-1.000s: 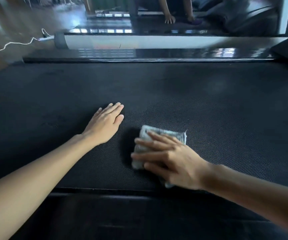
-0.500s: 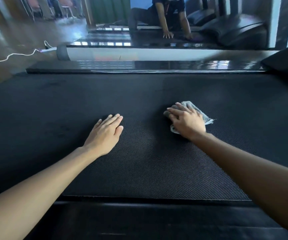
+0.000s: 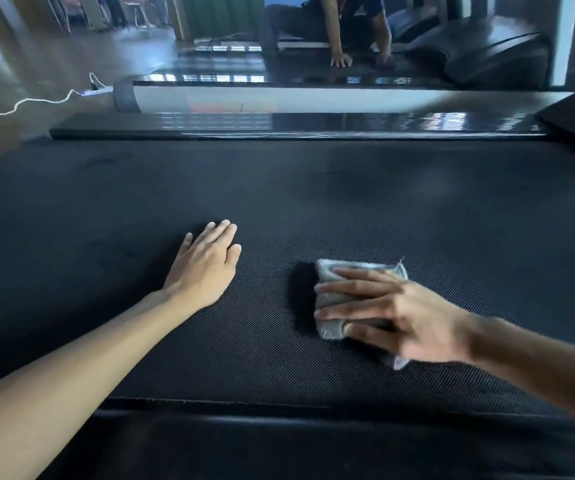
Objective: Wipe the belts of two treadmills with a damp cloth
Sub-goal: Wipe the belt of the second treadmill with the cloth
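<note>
Right hand (image 3: 412,317) presses cloth (image 3: 362,265) (folded) onto belt (image 3: 417,202).

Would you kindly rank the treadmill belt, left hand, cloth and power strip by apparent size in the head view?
1. treadmill belt
2. left hand and cloth: alike, cloth partly hidden, unranked
3. power strip, though farthest away

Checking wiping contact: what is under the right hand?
A folded grey cloth lies under the right hand, pressed flat on the treadmill belt. Its far and left edges show; the part beneath the palm is covered.
</note>
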Demonstrator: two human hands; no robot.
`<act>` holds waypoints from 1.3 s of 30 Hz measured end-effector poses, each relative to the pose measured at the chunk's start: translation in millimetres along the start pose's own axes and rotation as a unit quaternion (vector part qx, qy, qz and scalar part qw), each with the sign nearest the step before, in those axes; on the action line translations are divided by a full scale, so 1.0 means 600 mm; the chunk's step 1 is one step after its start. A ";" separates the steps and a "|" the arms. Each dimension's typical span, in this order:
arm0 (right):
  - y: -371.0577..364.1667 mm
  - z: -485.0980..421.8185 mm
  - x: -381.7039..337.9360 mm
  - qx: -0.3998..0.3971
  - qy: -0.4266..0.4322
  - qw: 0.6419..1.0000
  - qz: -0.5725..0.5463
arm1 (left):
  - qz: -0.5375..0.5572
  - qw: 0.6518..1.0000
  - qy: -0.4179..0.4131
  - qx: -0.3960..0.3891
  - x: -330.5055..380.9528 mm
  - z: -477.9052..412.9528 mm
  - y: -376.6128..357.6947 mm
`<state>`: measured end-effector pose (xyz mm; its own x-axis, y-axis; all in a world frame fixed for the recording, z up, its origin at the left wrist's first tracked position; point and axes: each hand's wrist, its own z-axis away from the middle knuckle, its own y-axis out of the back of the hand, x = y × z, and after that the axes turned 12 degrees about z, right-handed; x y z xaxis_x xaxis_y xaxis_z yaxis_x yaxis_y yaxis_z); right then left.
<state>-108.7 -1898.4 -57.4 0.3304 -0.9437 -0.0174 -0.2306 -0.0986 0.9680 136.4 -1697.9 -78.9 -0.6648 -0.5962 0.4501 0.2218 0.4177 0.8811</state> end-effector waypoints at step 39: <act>-0.058 -0.157 0.024 -0.023 -0.097 0.995 0.004 | -0.005 1.000 0.024 0.004 -0.022 -0.148 -0.013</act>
<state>-9.9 -1878.6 -67.7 0.1445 -0.9880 -0.0536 -0.1889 -0.0808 0.9787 206.3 -1754.2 -78.8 -0.6325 -0.6315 0.4484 0.2105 0.4170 0.8842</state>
